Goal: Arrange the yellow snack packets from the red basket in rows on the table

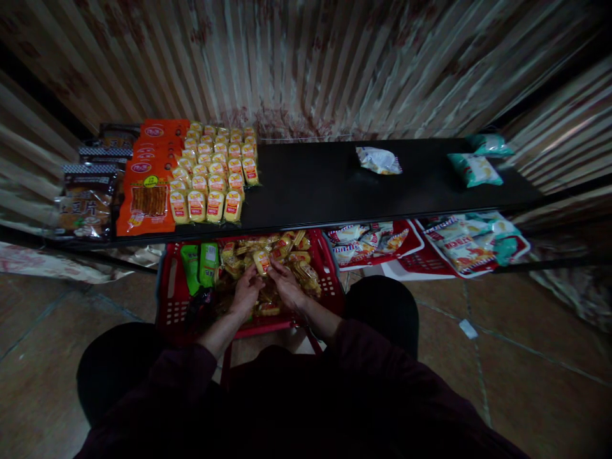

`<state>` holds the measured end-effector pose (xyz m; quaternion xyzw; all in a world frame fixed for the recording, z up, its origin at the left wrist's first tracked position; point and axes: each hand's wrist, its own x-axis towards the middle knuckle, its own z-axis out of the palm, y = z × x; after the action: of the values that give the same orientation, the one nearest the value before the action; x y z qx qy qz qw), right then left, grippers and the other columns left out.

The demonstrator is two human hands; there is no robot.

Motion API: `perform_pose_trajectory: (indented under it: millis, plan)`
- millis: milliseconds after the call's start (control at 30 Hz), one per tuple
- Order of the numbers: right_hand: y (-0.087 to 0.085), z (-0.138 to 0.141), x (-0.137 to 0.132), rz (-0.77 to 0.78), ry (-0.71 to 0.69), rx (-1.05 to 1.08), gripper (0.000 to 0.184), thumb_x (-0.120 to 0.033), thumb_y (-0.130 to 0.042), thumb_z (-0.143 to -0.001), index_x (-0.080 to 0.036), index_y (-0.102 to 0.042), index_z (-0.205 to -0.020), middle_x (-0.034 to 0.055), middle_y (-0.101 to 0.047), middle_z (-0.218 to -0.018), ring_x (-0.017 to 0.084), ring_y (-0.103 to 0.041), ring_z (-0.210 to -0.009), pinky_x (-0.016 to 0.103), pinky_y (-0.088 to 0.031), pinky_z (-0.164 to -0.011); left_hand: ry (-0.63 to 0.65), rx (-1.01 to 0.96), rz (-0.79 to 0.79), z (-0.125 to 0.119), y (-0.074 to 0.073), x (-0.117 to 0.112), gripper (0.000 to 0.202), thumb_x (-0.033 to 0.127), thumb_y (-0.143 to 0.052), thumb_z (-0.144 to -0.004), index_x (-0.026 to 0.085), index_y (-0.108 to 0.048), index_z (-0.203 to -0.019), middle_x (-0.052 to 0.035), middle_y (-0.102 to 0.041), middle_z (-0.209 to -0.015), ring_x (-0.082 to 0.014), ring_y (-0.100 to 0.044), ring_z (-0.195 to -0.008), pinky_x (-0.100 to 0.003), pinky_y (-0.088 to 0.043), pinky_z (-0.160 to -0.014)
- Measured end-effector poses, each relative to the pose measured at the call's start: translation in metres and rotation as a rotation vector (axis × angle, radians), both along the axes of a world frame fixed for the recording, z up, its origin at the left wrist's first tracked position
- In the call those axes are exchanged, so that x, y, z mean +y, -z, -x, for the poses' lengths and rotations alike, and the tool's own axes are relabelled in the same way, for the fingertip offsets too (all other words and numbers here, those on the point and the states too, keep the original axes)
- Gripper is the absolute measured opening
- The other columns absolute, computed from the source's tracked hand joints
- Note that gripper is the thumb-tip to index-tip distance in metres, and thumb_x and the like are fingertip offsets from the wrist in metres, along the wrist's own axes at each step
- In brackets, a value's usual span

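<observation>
Shelf (306, 185): smooth, black, faint sheen; base material undetermined. Basket (331, 274): smooth red plastic, perforated wall. Wrapped cakes (196, 207): clear, glossy film. Orange packets (148, 172): glossy printed plastic. 2 green packets (207, 262): shiny plastic. Curtain (306, 64): pleated, printed cloth. Floor tiles (526, 306): dull, mottled. Sleeves (373, 357): dark matt cloth.

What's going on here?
A person's left hand and right hand hold a small yellow wrapped snack between them, over a red basket full of similar packs. Green packets sit at the basket's left. On the black shelf just beyond, rows of similar yellow snacks stand beside orange packets and dark packets. Farther right lie a white packet and two teal packets.
</observation>
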<state>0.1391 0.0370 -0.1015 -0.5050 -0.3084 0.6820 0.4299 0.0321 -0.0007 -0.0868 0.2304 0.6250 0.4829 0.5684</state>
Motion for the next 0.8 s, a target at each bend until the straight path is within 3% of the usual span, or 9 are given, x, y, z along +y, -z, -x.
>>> perform_pose_trajectory:
  millis: [233, 600, 800]
  plan:
    - [-0.001, 0.001, -0.002, -0.073, -0.066, -0.063, 0.039, -0.04, -0.07, -0.072, -0.022, -0.068, -0.106, 0.0042, -0.072, -0.098, 0.02, -0.066, -0.098, 0.039, -0.049, -0.094, 0.002, 0.006, -0.02, 0.002, 0.005, 0.0, 0.054, 0.012, -0.058, -0.074, 0.018, -0.055, -0.127, -0.01, -0.062, -0.115, -0.0155, -0.06, -0.098, -0.032, -0.05, -0.086]
    - [0.012, -0.004, -0.006, -0.26, -0.124, -0.235, 0.052, -0.044, -0.06, -0.08, -0.023, -0.055, -0.128, 0.0059, -0.062, -0.125, 0.022, -0.057, -0.118, 0.043, -0.041, -0.105, 0.107, 0.303, -0.111, 0.0, 0.004, -0.002, 0.058, 0.01, -0.051, -0.079, 0.019, -0.044, -0.136, -0.0061, -0.067, -0.113, -0.0149, -0.061, -0.105, -0.032, -0.044, -0.098]
    - [0.0, -0.006, -0.013, -0.354, -0.173, -0.394, 0.049, -0.04, -0.051, -0.086, -0.024, -0.051, -0.132, 0.0028, -0.053, -0.137, 0.02, -0.049, -0.127, 0.04, -0.034, -0.111, 0.196, 0.445, -0.188, -0.002, 0.003, -0.01, 0.058, 0.015, -0.046, -0.083, 0.016, -0.038, -0.14, -0.0088, -0.066, -0.116, -0.0166, -0.062, -0.105, -0.033, -0.044, -0.098]
